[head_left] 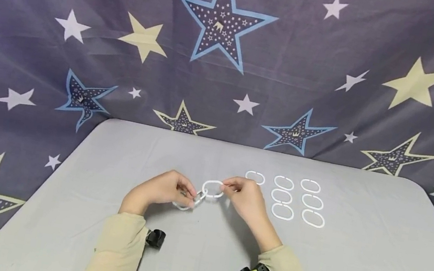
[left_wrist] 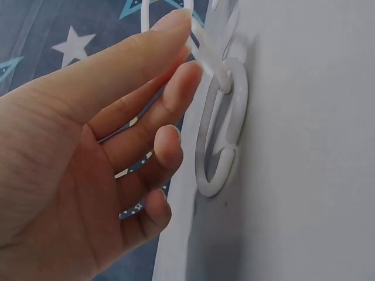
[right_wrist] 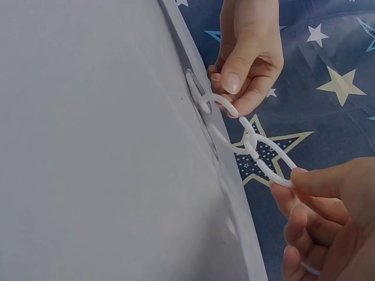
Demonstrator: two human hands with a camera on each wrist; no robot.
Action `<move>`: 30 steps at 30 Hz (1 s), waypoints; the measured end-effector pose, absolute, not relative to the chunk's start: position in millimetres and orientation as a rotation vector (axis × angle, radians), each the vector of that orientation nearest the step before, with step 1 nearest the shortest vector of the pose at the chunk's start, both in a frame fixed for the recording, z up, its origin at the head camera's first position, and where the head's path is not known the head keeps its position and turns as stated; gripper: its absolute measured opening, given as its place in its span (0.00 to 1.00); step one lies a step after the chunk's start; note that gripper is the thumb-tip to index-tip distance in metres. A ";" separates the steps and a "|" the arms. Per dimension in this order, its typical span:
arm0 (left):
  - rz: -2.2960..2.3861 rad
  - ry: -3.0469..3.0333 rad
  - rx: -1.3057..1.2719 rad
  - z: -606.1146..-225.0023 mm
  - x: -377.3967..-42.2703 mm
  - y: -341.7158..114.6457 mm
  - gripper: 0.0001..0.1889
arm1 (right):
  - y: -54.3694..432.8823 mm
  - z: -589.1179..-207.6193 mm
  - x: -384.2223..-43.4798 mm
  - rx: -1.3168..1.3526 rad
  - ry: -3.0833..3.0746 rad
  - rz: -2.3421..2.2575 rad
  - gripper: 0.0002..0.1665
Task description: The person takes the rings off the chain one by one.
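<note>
Above the table, my left hand (head_left: 166, 188) pinches a white plastic chain link (right_wrist: 221, 99) between thumb and fingertips. A small gap shows in that link's side, close to the left fingertips. My right hand (head_left: 246, 201) pinches the end of another white oval link (right_wrist: 275, 147), which is looped through the first one. On the other side, a third link (left_wrist: 239, 111) hooks through the left-held link and hangs at the table surface. In the head view the left fingers partly cover this third link and the middle one.
Several loose white links lie in rows on the grey table (head_left: 359, 267), including a middle-column link (head_left: 281, 202) and a right-column link (head_left: 313, 219). The right hand is near the leftmost loose link (head_left: 256, 172). A star-patterned curtain (head_left: 278, 83) hangs behind the table.
</note>
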State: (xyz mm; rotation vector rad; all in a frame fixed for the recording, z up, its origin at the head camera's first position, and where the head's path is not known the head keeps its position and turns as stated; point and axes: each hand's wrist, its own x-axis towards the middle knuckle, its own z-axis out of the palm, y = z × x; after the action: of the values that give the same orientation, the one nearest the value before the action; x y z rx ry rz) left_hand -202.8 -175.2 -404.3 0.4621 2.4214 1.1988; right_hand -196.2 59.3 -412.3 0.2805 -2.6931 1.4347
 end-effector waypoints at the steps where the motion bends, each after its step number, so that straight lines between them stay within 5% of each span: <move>1: 1.191 2.416 0.468 -404.2 -202.9 -174.8 0.12 | 59.2 -411.7 -196.2 0.279 -2.693 1.435 0.04; 30: 1.120 2.551 0.499 -403.4 -202.9 -168.4 0.06 | 48.8 -414.2 -190.1 0.272 -2.649 1.522 0.02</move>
State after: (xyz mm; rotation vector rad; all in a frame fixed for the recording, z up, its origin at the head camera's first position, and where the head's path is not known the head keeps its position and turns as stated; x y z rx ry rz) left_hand -202.9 -168.4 -403.4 0.4986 2.5506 1.1199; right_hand -190.1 48.8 -414.2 0.2715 -2.6487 1.5225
